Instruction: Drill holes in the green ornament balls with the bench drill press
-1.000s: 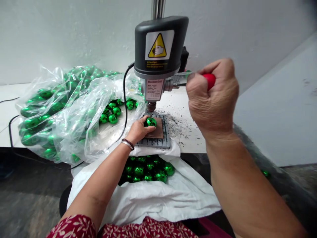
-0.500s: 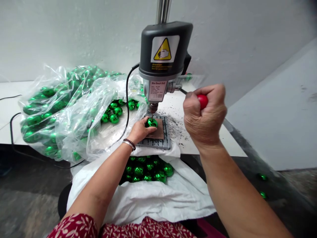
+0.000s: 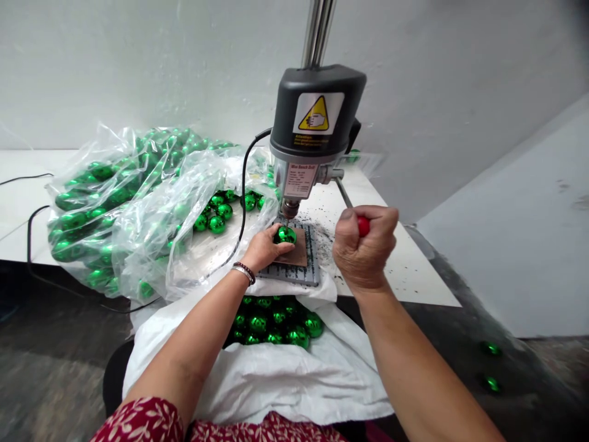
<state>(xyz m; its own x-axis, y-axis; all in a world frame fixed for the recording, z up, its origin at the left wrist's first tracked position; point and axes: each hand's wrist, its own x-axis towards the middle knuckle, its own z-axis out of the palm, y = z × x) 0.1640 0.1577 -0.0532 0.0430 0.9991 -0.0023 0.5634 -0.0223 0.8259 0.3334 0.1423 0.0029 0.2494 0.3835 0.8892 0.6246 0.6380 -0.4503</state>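
Observation:
My left hand (image 3: 267, 248) grips a shiny green bauble (image 3: 286, 235) from its left side, thumb in front. The bauble rests on a brown square board (image 3: 297, 248) that lies on the grey slotted base (image 3: 311, 270) of a bench drill (image 3: 317, 116). Right above the bauble is the drill chuck (image 3: 290, 209); its thin bit comes down to the bauble's top, and whether it has entered I cannot tell. My right hand (image 3: 365, 245) is wrapped round the red knob (image 3: 363, 226) of the drill's feed lever (image 3: 343, 193).
A clear plastic bag (image 3: 138, 209) full of green baubles covers the table's left side. Several more baubles (image 3: 276, 322) lie on white cloth (image 3: 294, 380) over my lap. A black cable (image 3: 243, 202) runs by the drill. Dark shavings dot the white table (image 3: 391, 270). Two baubles (image 3: 492, 348) lie on the floor.
My right hand has pulled the feed lever downward. The left hand still holds the bauble under the drill. The view has shifted and tilted slightly.

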